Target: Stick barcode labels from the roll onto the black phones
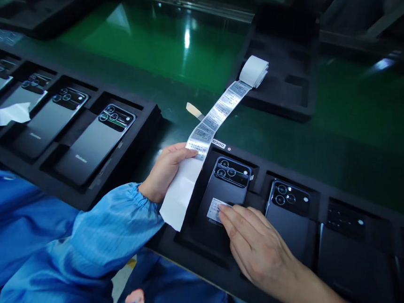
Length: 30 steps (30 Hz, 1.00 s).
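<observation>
From the head camera, the left hand (167,169) pinches a strip of labels (212,119) between thumb and fingers, where the printed part gives way to bare backing paper; the strip runs up and away to a small roll (254,71) resting on an empty black tray (298,103). The right hand (254,243) lies flat, fingers extended and holding nothing, its fingertips (225,211) pressing a white label (214,208) onto the back of a dark phone (223,198). That phone sits face down in the first slot of the near foam tray (213,265), a second phone (288,211) just beside it.

The step in hand looks like smoothing the label down. The next move would seem to call for peeling another label off the strip and setting it squarely on the neighbouring phone, without creasing it.

Another tray (77,197) to the left holds more phones.
</observation>
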### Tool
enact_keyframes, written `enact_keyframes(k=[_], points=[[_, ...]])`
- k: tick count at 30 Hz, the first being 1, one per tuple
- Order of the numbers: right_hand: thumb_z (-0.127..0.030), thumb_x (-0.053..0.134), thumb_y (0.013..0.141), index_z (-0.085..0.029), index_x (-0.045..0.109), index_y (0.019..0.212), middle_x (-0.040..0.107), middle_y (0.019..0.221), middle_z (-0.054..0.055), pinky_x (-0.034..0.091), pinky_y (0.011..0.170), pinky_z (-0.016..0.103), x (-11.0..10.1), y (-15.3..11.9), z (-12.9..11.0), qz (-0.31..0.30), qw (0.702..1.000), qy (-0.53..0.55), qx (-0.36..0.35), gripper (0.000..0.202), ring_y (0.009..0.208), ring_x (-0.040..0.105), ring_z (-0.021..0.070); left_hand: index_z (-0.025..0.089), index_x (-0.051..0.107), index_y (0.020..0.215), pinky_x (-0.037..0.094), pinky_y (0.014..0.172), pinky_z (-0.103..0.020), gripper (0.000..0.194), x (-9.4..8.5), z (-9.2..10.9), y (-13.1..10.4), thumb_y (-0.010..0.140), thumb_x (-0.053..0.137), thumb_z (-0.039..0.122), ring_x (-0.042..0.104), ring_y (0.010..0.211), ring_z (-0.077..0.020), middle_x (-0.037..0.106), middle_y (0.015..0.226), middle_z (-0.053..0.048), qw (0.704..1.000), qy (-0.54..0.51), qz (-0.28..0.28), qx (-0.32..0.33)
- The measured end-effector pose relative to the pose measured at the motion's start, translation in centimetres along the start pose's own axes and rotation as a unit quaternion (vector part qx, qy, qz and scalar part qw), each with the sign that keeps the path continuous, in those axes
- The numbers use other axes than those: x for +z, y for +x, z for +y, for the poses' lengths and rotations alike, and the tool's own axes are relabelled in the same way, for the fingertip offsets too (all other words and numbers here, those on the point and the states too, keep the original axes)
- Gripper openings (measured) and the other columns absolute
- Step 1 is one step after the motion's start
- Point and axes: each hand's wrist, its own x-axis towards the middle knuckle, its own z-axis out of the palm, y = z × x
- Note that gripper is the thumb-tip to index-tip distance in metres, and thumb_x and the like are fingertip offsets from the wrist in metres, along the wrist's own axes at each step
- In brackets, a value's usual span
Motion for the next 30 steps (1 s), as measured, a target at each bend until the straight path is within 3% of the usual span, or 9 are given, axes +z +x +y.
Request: enact_keyframes(k=[30], points=[[0.001, 0.040, 0.092, 0.004, 0.059, 0.110, 0.058, 0.115, 0.019, 0.051, 0.086, 0.044, -0.03, -0.06, -0.19, 0.001, 1.000, -0.024, 0.001, 0.026, 0.105, 0.054, 0.0291, 0.014, 0.068, 0.079, 0.043, 0.045, -0.017, 0.012, -0.07, -0.02, 0.13, 0.070, 0.063, 0.019, 0.056, 0.047, -0.0116, 0.064, 0.060, -0.003, 1.000, -0.005, -0.015, 0.006]])
